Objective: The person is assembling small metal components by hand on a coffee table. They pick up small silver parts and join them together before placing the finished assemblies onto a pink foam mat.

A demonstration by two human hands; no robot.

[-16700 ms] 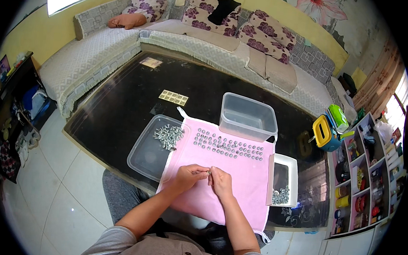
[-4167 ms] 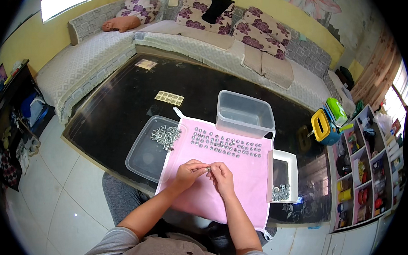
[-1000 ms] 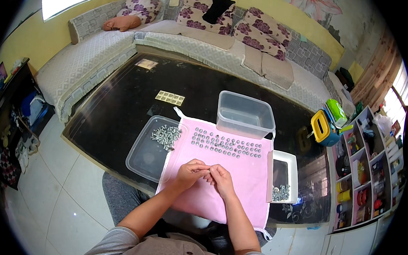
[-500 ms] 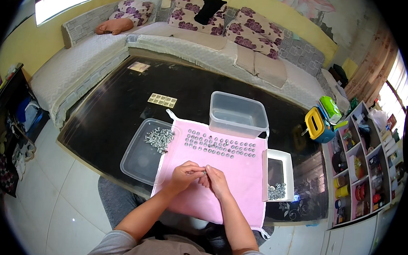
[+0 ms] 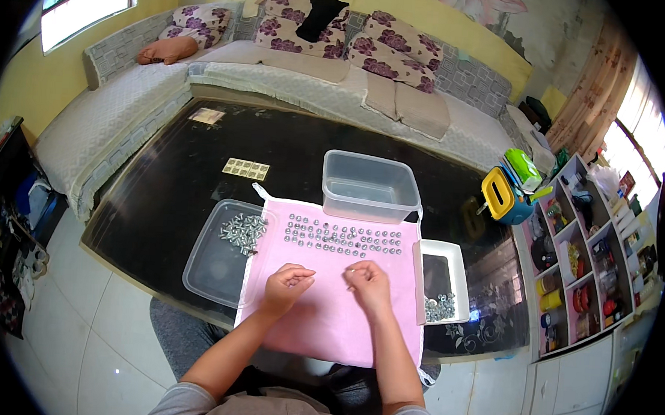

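Head view: my left hand (image 5: 289, 286) and right hand (image 5: 370, 286) are apart over the pink cloth (image 5: 326, 320) at the tabletop's (image 5: 161, 168) near edge, fingers curled; whether fingertips meet or grip anything I cannot tell. Small metal pieces (image 5: 343, 239) form rows near the cloth's far edge; screws (image 5: 242, 233) lie by its left edge.

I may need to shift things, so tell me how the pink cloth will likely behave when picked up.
The pink cloth should flop rather than stay flat, as its white corner tie curls loosely. Lifted, it would probably sag and scatter the small metal pieces lined up on it, which look loose.
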